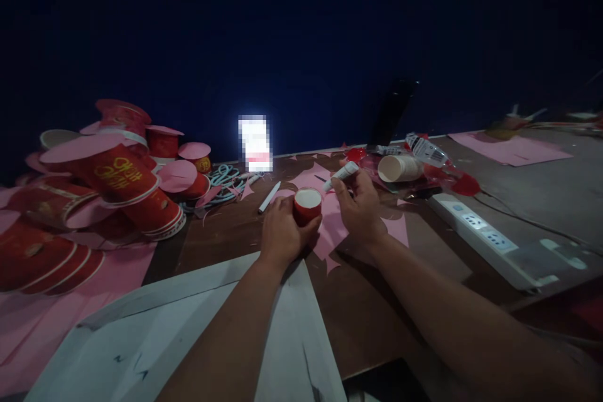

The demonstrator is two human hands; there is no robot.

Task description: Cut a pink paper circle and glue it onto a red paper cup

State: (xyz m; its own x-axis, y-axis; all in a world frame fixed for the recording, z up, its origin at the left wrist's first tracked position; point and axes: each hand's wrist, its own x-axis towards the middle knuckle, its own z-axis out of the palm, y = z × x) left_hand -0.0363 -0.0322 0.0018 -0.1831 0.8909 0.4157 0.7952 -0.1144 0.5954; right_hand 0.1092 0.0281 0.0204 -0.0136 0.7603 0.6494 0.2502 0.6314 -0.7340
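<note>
My left hand (282,232) is wrapped around a small red paper cup (307,208) just above the table. Its round white end faces up; whether that is the base or the mouth I cannot tell. In my right hand (360,204) is a white glue stick (346,173), gripped between thumb and fingers and tilted, its lower end close to the cup's upper edge. Beneath both hands lie cut scraps of pink paper (332,226). A white marker-like pen (269,197) rests left of the cup.
Red paper cups (127,169) with pink discs are heaped at the left beside a coiled cable (221,182). A lit screen (254,141) stands behind. Pale stacked cups (400,168), plastic wrapping (431,154) and a power strip (485,232) are at right. White board (155,333) lies in front.
</note>
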